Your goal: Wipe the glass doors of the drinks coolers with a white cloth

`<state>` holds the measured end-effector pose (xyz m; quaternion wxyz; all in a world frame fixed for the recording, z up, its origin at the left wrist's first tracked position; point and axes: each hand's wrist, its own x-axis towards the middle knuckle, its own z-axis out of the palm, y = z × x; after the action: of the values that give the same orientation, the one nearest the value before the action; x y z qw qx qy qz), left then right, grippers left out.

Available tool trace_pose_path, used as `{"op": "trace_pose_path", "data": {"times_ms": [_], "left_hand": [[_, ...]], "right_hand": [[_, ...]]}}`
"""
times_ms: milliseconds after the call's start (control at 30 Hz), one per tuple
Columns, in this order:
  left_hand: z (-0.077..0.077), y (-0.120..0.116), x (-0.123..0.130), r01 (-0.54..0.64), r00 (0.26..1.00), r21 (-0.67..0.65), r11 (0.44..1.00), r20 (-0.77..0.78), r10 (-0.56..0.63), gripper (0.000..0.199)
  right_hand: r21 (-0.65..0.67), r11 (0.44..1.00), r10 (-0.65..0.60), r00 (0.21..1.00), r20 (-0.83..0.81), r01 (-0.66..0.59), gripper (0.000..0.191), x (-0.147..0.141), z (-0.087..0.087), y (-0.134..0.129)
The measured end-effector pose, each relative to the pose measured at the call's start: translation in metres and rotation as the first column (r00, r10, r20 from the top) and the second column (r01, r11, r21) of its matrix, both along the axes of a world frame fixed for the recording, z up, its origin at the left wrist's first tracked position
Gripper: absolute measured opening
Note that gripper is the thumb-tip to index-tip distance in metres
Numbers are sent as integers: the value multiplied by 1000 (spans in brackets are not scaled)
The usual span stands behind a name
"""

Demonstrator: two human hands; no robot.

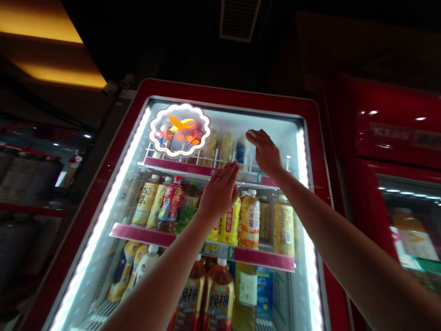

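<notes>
My left hand lies flat with its fingers stretched out, at the glass door of a lit drinks fridge. A ring shows on one finger. Higher and to the right, my right hand is closed, its bent fingers up near the glass. Something small and pale shows at its fingertips, too blurred to name. Through the glass, behind the hands, bottled drinks line the shelves, among them an orange-labelled bottle and a red-capped bottle. My forearms hide part of the middle and lower shelves.
A glowing scalloped sign sits at the door's upper left. The fridge's red frame surrounds the glass. Another red fridge stands to the right. Dark shelving with grey items is at the left. A vent is overhead.
</notes>
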<state>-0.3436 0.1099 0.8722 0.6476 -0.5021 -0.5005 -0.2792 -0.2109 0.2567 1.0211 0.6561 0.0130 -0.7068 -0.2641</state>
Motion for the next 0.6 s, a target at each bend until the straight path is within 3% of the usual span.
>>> {"op": "trace_pose_path", "data": {"times_ms": [133, 300, 433, 533, 600], "left_hand": [[0, -2, 1, -4, 1000, -6, 1000, 7, 4, 64], [-1, -2, 1, 6, 1000, -1, 1000, 9, -6, 68], [-1, -2, 2, -4, 1000, 4, 1000, 15, 4, 68], [-2, -2, 3, -12, 1000, 4, 1000, 20, 12, 67], [-2, -3, 4, -12, 1000, 4, 1000, 18, 12, 66]], "right_hand": [[91, 996, 11, 989, 145, -25, 76, 2, -15, -3], [118, 992, 15, 969, 248, -46, 71, 34, -43, 12], [36, 999, 31, 988, 148, -37, 73, 43, -30, 20], [-4, 999, 45, 997, 68, -44, 76, 31, -14, 18], [5, 999, 48, 996, 70, -48, 77, 23, -13, 15]]}}
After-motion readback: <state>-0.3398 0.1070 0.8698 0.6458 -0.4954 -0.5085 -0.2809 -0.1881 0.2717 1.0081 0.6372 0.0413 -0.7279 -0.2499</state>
